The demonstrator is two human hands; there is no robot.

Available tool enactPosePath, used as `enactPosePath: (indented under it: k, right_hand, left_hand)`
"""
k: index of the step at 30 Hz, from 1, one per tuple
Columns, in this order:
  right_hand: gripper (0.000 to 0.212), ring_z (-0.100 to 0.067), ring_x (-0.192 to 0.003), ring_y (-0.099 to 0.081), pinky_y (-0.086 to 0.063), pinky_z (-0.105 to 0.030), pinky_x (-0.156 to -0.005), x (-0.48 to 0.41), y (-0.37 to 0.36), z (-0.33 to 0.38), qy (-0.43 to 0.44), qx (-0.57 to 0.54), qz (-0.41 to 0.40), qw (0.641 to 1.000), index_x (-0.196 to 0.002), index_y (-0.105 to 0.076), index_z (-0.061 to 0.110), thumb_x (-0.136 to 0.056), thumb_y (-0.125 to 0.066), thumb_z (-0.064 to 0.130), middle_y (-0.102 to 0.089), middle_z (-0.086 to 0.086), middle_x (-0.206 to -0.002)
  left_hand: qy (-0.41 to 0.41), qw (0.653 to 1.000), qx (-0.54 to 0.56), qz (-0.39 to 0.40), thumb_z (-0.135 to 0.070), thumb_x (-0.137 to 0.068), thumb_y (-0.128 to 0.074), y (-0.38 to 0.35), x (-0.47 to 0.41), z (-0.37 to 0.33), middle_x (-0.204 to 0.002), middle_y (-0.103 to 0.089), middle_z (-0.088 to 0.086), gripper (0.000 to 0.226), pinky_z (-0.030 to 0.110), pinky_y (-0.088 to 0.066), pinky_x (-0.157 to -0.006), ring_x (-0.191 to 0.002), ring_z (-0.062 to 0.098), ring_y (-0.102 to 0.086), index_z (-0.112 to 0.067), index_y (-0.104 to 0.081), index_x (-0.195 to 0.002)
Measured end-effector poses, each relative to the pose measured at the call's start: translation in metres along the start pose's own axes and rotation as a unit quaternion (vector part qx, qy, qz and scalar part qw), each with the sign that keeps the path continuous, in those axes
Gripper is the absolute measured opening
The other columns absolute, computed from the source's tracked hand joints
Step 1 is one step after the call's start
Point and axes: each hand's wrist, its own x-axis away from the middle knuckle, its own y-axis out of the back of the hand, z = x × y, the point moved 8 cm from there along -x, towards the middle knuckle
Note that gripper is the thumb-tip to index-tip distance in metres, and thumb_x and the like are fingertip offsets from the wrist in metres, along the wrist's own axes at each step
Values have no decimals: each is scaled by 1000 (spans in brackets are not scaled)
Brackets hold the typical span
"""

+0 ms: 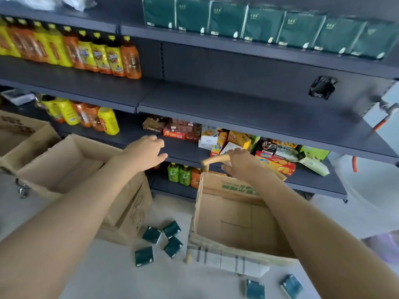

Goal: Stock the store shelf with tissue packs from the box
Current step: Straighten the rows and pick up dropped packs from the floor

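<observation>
The dark store shelf (248,108) fills the view. Its top board carries a row of green tissue packs (265,26) stood face-out and edge to edge, likely so their fronts can be read. On the floor stand two open cardboard boxes, the left box (129,210) and the right box (218,188); both show only bare cardboard inside. The left grip (149,151) hovers wide, holding nothing, near the snack board. The right grip (241,162) lies on the right box's curled flap (212,160), probably steadying it; I cannot tell whether it closes round the flap. Small loose packs (171,247) lie scattered on the floor beside the boxes.
</observation>
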Motion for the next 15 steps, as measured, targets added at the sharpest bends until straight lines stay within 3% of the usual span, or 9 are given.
enactPosePath:
  k: [5, 11, 15]
  right_hand:
    - [48, -32, -121, -45, -42, -42, -94, -32, -70, 57, 26, -33, 66, 997, -133, -41, 5, -96, -45, 36, -47, -16, -132]
    - [43, -32, -121, -44, -41, -38, -93, -82, -160, 114, 51, -63, 151, 985, -130, -45, 3, -97, -42, 32, -47, -17, -131]
    - [44, -32, -121, -44, -42, -39, -93, -107, -218, 139, 46, -83, 200, 975, -128, -44, 2, -97, -41, 33, -49, -18, -129]
  left_hand:
    - [32, 998, 14, 54, -36, -96, -45, -72, 13, 49, -125, -53, 9, 37, 34, -43, -87, -112, 26, -51, -10, -54, -121]
    - [71, 992, 48, 96, -35, -97, -45, -159, 26, 96, -125, -54, 6, 38, 27, -40, -81, -108, 20, -54, -9, -53, -123]
    - [128, 978, 61, 155, -36, -96, -45, -223, 36, 131, -119, -57, 11, 41, 33, -43, -85, -107, 25, -54, -6, -54, -123]
